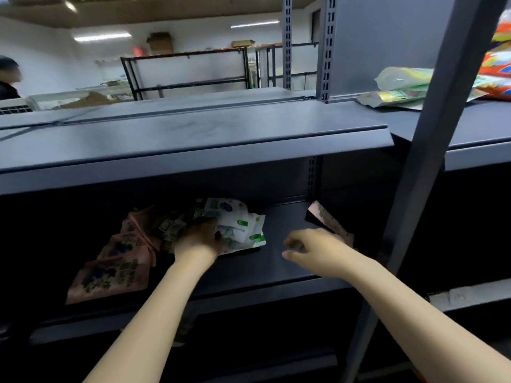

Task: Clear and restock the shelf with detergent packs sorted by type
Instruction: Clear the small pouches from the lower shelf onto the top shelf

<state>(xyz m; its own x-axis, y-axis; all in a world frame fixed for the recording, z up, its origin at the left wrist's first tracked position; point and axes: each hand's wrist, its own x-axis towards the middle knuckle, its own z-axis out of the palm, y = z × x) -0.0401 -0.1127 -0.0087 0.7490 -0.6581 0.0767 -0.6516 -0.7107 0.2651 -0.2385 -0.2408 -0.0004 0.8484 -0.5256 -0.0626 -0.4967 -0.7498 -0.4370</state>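
On the dark middle shelf [276, 261] I count three pink packs [110, 275], a greenish pack [171, 228] and two white-and-green packs [240, 228]. Another pink pack [329, 219] lies right of them. My left hand [199, 239] grips the white-and-green packs; my right hand [312, 244] hovers loosely curled, holding nothing, beside that lone pack. Grey racks stand behind.
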